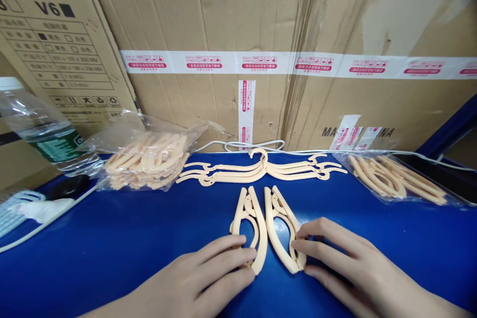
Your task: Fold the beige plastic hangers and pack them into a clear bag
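Two folded beige plastic travel hangers lie side by side on the blue tabletop (149, 238). My left hand (208, 278) has its fingers over the lower part of the left folded hanger (263, 238), holding it against the table; its thumb is hidden. On the other side, my right hand (354, 263) grips the lower outer edge of the right folded hanger (275, 238) with its fingertips. Just beyond them lie unfolded hangers (238, 175), arms spread left and right, apparently stacked, with a hook at the top centre.
A clear bag of several folded hangers (149, 159) sits at left, beside a water bottle (55, 134). At right is another bagged set of hangers (395, 179), near a dark flat device (443, 174). A white cable (257, 145) runs along the cardboard boxes (208, 15) behind.
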A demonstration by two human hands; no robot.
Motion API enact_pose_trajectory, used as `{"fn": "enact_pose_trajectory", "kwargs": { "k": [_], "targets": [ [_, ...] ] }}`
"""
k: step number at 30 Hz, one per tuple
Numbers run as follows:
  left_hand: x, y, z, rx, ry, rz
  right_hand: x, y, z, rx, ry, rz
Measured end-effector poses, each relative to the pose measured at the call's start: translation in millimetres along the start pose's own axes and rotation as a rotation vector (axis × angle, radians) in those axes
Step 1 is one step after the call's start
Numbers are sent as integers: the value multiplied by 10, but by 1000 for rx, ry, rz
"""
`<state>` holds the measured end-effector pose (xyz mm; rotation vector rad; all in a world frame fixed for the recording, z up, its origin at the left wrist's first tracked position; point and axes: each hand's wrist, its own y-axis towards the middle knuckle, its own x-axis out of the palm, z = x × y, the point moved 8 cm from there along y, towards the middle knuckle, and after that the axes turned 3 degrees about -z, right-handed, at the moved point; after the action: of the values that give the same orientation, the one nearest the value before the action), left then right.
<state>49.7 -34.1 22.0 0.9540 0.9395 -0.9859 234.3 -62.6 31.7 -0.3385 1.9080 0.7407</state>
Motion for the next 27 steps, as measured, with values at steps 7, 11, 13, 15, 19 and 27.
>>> {"fn": "enact_pose_trajectory", "kwargs": {
  "k": [7, 11, 13, 15, 19, 27],
  "targets": [
    [-59, 43, 1, -52, -76, -3, 44, -16, 26, 48, 42, -4],
    [-118, 11, -131, -172, -132, 85, 26, -8, 24, 47, 26, -23],
    [-131, -18, -238, -255, -157, 145, 1, -5, 28, 43, 12, -19],
    [-129, -34, -328, -326, -185, 183, -13, -8, 47, 50, 10, -16],
    [-117, -4, -381, -381, -240, 186, 13, -24, 85, 64, 23, -39],
    [-110, 24, -314, -340, -224, 133, 45, -54, 62, 31, 15, -84]
  ]
}}
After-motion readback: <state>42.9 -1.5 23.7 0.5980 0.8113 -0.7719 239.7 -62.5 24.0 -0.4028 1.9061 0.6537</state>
